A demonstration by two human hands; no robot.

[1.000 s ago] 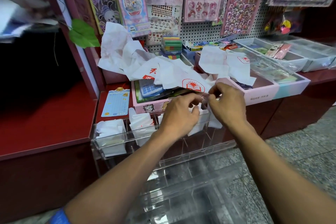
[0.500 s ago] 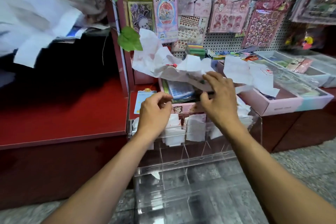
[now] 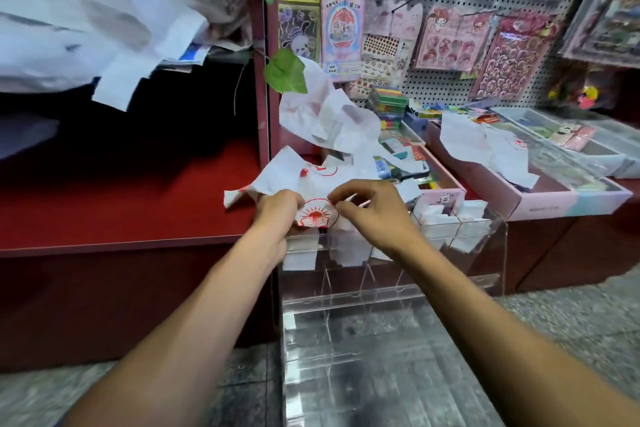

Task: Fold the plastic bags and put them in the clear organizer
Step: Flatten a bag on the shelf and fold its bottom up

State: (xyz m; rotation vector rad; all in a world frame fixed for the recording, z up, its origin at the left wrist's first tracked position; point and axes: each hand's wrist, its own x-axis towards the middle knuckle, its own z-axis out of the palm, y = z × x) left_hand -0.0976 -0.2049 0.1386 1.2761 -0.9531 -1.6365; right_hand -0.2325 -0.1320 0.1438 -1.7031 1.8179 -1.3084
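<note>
A white plastic bag [image 3: 313, 180] with a red sun-and-book logo is held over the left end of the clear organizer [image 3: 391, 291]. My left hand [image 3: 277, 210] grips its left part, fingers curled round the plastic. My right hand [image 3: 372, 208] pinches the bag's right edge beside the logo. Several folded white bags [image 3: 446, 215] stand in the organizer's top compartments. More loose white bags lie behind: one crumpled bag [image 3: 322, 114] over the pink box, another bag [image 3: 485, 146] further right.
A red shelf [image 3: 121, 204] runs along the left, with a pile of white bags [image 3: 86, 31] above it. Pink boxes [image 3: 554, 198] of stationery sit behind the organizer. A pegboard [image 3: 450, 10] with sticker packs fills the back wall. A green leaf [image 3: 285, 71] hangs near the post.
The view swung right to left. My right hand pulled a logo bag off the pile toward me, and my left hand took hold of it; both now hold it over the organizer.
</note>
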